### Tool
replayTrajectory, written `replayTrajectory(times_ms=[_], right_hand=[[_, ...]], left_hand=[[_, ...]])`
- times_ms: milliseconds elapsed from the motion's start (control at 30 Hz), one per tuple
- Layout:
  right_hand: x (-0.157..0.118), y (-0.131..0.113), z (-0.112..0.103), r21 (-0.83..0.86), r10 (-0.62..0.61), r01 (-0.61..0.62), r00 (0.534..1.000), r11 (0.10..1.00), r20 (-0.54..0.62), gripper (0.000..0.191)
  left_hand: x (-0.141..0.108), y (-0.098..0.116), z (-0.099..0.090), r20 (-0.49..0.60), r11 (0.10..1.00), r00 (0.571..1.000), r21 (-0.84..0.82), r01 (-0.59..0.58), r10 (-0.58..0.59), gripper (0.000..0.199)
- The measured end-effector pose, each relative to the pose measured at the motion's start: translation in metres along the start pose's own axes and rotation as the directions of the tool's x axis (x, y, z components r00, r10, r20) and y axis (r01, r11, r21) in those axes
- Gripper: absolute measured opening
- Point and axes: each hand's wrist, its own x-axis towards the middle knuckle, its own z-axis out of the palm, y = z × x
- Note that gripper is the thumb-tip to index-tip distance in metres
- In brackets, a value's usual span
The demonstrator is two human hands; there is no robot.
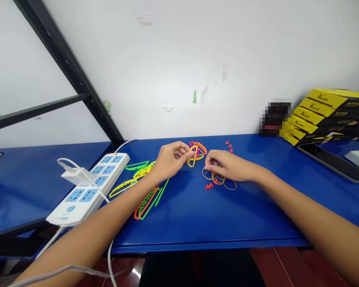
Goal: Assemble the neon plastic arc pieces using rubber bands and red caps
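Observation:
My left hand (174, 158) is closed in a pinch on a thin yellow plastic bow-shaped piece (194, 161), at the front of a small group of yellow, orange and purple plastic pieces. To its right, my right hand (223, 163) is low over a loose heap of tan rubber bands (229, 184). Its fingertips are pinched on a band at the heap's left side; the exact grip is partly hidden. Small red-orange plastic pegs (209, 186) lie in front of the bands. More red pegs (229, 146) are scattered behind the right hand.
Green, orange and yellow plastic strips (149, 203) lie below my left forearm. A white power strip (89, 189) with a plugged-in charger and cables stands left. At right are stacked yellow-black boxes (320, 113) and a dark phone (335, 161). The blue table (209, 223) meets a white wall.

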Motion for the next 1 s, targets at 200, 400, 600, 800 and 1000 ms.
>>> replayTrajectory(times_ms=[200, 400, 600, 800, 1000], right_hand=[[0.007, -0.003, -0.008, 0.565, 0.212, -0.04, 0.947, 0.824, -0.242, 0.023], [0.009, -0.004, -0.012, 0.886, 0.428, 0.01, 0.873, 0.464, -0.234, 0.025], [0.009, -0.004, -0.009, 0.863, 0.405, 0.012, 0.88, 0.506, -0.25, 0.024], [0.008, -0.006, -0.001, 0.846, 0.374, -0.014, 0.9, 0.534, -0.221, 0.033], [0.009, -0.004, 0.004, 0.793, 0.368, -0.078, 0.91, 0.604, -0.19, 0.035]], left_hand=[[0.001, -0.001, 0.0, 0.02, 0.999, 1.0, -0.04, 0.023, -0.022, 0.03], [-0.001, 0.0, 0.0, 0.043, 0.999, 0.999, -0.023, 0.033, -0.032, 0.028], [-0.002, 0.0, 0.001, 0.056, 1.0, 0.998, 0.014, -0.02, 0.019, 0.024], [-0.004, 0.0, 0.001, 0.117, 0.967, 0.977, 0.164, -0.197, 0.179, 0.014], [-0.008, 0.002, 0.002, 0.158, 0.911, 0.943, 0.255, -0.324, 0.291, 0.014]])
